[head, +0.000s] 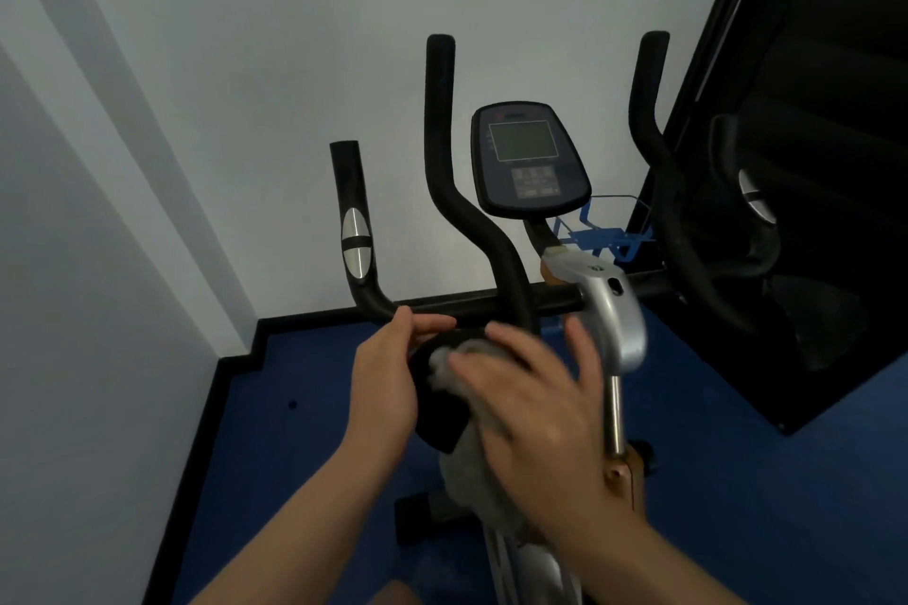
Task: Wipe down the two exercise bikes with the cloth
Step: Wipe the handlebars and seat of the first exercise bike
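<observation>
Bike (614, 310): one exercise bike fills the view, its handlebars at centre; the bare silver post runs down toward 5 o'clock.
Handlebars (496, 255): black foam-covered bars; an upright grip with silver sensor pads (357, 242) stands at 9 o'clock of the console.
Console (528, 157): dark oval panel with a grey screen, at 12 o'clock above the hands.
Bottle cage (602, 236): blue wire holder, at 4 o'clock of the console.
Cloth (464, 467): grey, pressed against a black padded part just below the handlebars, trailing down toward 6 o'clock.
Left hand (388, 368): fingers curled round the padded part's edge, holding it.
Right hand (530, 408): laid over the cloth, fingers spread and nearly straight, pressing it flat; motion-blurred.
Floor (304, 432): blue, with black skirting against white walls.
</observation>
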`<state>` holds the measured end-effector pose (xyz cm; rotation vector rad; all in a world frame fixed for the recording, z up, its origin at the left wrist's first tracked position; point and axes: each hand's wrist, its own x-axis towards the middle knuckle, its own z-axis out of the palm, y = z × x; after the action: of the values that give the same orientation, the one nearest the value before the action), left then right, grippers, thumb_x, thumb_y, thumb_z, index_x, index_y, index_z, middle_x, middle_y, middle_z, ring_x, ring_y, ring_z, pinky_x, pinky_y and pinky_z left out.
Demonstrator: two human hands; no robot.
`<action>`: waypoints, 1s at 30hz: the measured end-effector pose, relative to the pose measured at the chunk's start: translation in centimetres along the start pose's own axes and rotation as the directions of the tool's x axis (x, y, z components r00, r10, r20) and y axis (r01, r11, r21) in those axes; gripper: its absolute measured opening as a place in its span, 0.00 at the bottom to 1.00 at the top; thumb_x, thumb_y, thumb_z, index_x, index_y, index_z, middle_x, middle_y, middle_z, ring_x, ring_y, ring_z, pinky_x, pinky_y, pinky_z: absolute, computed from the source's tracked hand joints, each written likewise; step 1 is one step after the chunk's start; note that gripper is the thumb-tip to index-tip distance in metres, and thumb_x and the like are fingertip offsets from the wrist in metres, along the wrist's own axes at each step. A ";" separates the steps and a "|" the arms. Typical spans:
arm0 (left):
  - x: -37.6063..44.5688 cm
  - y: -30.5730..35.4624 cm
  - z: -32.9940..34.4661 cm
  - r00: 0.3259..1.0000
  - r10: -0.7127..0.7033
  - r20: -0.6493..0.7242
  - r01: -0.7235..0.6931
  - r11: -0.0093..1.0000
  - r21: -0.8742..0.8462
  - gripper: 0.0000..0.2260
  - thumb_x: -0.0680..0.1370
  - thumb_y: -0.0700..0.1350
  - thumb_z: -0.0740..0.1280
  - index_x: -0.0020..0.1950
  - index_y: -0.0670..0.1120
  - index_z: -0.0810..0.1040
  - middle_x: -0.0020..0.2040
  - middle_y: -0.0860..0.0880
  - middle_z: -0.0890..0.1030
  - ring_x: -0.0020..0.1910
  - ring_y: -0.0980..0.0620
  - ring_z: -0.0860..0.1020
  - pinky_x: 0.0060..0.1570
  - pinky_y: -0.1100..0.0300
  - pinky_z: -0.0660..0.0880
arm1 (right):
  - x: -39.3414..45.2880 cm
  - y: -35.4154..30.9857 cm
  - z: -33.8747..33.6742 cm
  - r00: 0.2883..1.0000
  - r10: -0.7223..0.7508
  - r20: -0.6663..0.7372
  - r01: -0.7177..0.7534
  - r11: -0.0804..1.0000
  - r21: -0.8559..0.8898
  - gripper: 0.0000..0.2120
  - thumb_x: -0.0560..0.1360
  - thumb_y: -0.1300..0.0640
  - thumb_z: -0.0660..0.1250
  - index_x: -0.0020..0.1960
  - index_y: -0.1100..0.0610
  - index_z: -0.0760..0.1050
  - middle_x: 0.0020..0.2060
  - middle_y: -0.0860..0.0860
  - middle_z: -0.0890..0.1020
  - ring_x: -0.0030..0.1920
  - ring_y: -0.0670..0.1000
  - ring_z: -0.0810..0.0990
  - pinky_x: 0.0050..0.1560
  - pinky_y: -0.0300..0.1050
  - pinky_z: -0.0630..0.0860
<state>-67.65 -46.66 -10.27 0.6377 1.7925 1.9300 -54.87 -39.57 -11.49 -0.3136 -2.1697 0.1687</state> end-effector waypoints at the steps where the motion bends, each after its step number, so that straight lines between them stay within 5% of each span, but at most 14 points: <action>1: 0.3 0.3 -0.2 0.997 0.072 -0.008 -0.072 0.996 0.050 0.18 0.83 0.44 0.56 0.46 0.44 0.85 0.44 0.50 0.85 0.45 0.54 0.83 0.45 0.64 0.76 | 1.5 0.6 -0.4 0.999 0.032 -0.019 -0.032 0.999 0.003 0.12 0.73 0.57 0.67 0.55 0.52 0.83 0.52 0.41 0.83 0.63 0.46 0.76 0.72 0.57 0.58; 4: 2.3 1.4 -1.9 0.969 0.245 -0.020 -0.240 0.959 0.151 0.12 0.82 0.40 0.59 0.49 0.46 0.82 0.45 0.51 0.84 0.44 0.53 0.84 0.46 0.63 0.78 | 5.2 1.9 -1.2 0.961 0.266 -0.073 -0.249 0.950 0.186 0.13 0.73 0.55 0.69 0.58 0.48 0.80 0.49 0.35 0.78 0.55 0.46 0.77 0.61 0.52 0.71; 7: 5.4 2.6 -3.8 0.898 0.441 -0.004 -0.412 0.842 0.349 0.11 0.81 0.39 0.61 0.49 0.51 0.81 0.46 0.57 0.83 0.47 0.59 0.81 0.47 0.68 0.75 | 9.0 3.5 -1.2 0.916 0.400 -0.032 -0.381 0.893 0.240 0.16 0.73 0.52 0.71 0.60 0.42 0.78 0.45 0.41 0.77 0.49 0.44 0.74 0.54 0.41 0.73; 9: 7.9 3.2 -4.6 0.857 0.510 0.072 -0.480 0.740 0.471 0.11 0.80 0.38 0.63 0.50 0.52 0.81 0.46 0.60 0.81 0.44 0.63 0.78 0.43 0.72 0.71 | 11.3 3.9 0.1 0.915 0.389 0.105 -0.403 0.878 0.259 0.14 0.74 0.52 0.71 0.59 0.43 0.78 0.48 0.45 0.80 0.51 0.43 0.75 0.54 0.38 0.73; 11: 10.1 3.5 -5.1 0.826 0.528 0.198 -0.534 0.620 0.575 0.10 0.79 0.36 0.64 0.50 0.49 0.82 0.44 0.55 0.81 0.43 0.60 0.77 0.46 0.68 0.71 | 12.6 3.6 2.1 0.893 0.314 0.323 -0.404 0.875 0.267 0.14 0.74 0.55 0.71 0.58 0.45 0.75 0.50 0.46 0.82 0.52 0.46 0.78 0.55 0.47 0.76; 15: 12.2 2.2 -6.2 0.748 0.448 0.489 -0.647 0.335 0.685 0.08 0.77 0.36 0.65 0.48 0.45 0.82 0.49 0.50 0.83 0.61 0.49 0.76 0.71 0.48 0.61 | 12.9 4.0 4.9 0.718 0.085 0.691 -0.234 0.964 0.124 0.11 0.77 0.54 0.67 0.59 0.47 0.78 0.49 0.49 0.84 0.53 0.51 0.80 0.61 0.51 0.73; 17: 11.9 1.0 -6.8 0.704 0.441 0.556 -0.687 0.227 0.690 0.10 0.78 0.43 0.60 0.45 0.47 0.81 0.49 0.54 0.81 0.65 0.50 0.74 0.72 0.45 0.57 | 13.1 5.3 4.1 0.677 -0.077 0.732 0.071 0.997 0.038 0.12 0.79 0.50 0.63 0.61 0.44 0.78 0.50 0.45 0.85 0.55 0.47 0.80 0.76 0.46 0.55; 19: 11.7 0.2 -7.0 0.674 0.481 0.560 -0.711 0.216 0.669 0.13 0.78 0.45 0.56 0.43 0.48 0.80 0.48 0.54 0.80 0.65 0.51 0.73 0.71 0.42 0.58 | 13.2 6.7 2.7 0.642 -0.209 0.738 0.328 0.945 -0.017 0.12 0.80 0.48 0.61 0.61 0.42 0.77 0.50 0.41 0.85 0.54 0.42 0.81 0.77 0.46 0.37; 21: 11.6 -0.3 -6.8 0.660 0.534 0.529 -0.719 0.244 0.650 0.13 0.77 0.43 0.56 0.41 0.47 0.79 0.46 0.53 0.80 0.63 0.51 0.73 0.71 0.42 0.58 | 13.0 7.5 1.5 0.632 -0.234 0.739 0.337 0.942 0.010 0.12 0.79 0.49 0.63 0.61 0.43 0.78 0.51 0.39 0.84 0.53 0.40 0.81 0.77 0.49 0.36; 24: 11.6 -0.6 -6.1 0.648 0.596 0.474 -0.717 0.266 0.644 0.13 0.76 0.42 0.57 0.37 0.45 0.78 0.43 0.52 0.80 0.59 0.49 0.75 0.69 0.41 0.61 | 12.8 6.2 2.9 0.686 -0.179 0.705 0.236 0.972 0.017 0.12 0.79 0.49 0.65 0.61 0.46 0.80 0.50 0.43 0.85 0.56 0.44 0.81 0.76 0.46 0.53; 26: 11.8 -0.8 -6.1 0.631 0.614 0.474 -0.730 0.263 0.631 0.13 0.76 0.42 0.56 0.37 0.44 0.78 0.42 0.51 0.80 0.58 0.50 0.75 0.68 0.40 0.61 | 13.0 4.5 4.5 0.690 -0.069 0.721 0.040 0.998 0.057 0.13 0.78 0.49 0.66 0.62 0.46 0.80 0.50 0.46 0.85 0.54 0.45 0.80 0.64 0.44 0.70; 28: 12.0 -0.9 -6.5 0.605 0.615 0.506 -0.756 0.245 0.606 0.13 0.76 0.42 0.56 0.38 0.45 0.78 0.43 0.52 0.79 0.59 0.50 0.75 0.69 0.40 0.60 | 13.7 4.1 4.9 0.650 -0.032 0.759 -0.047 0.996 0.082 0.14 0.79 0.49 0.65 0.63 0.46 0.79 0.50 0.43 0.84 0.45 0.37 0.79 0.51 0.34 0.72; 30: 12.4 -0.8 -6.8 0.600 0.592 0.538 -0.768 0.240 0.594 0.13 0.77 0.43 0.55 0.39 0.46 0.78 0.44 0.53 0.79 0.61 0.51 0.74 0.69 0.41 0.59 | 14.1 5.4 3.5 0.547 -0.026 0.837 -0.145 0.981 0.126 0.15 0.81 0.50 0.62 0.66 0.41 0.75 0.50 0.33 0.81 0.47 0.28 0.74 0.50 0.25 0.64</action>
<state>-81.64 -44.71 -10.93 2.2086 2.4280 1.1713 -64.71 -30.40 -3.78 -0.2142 -3.0819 0.6802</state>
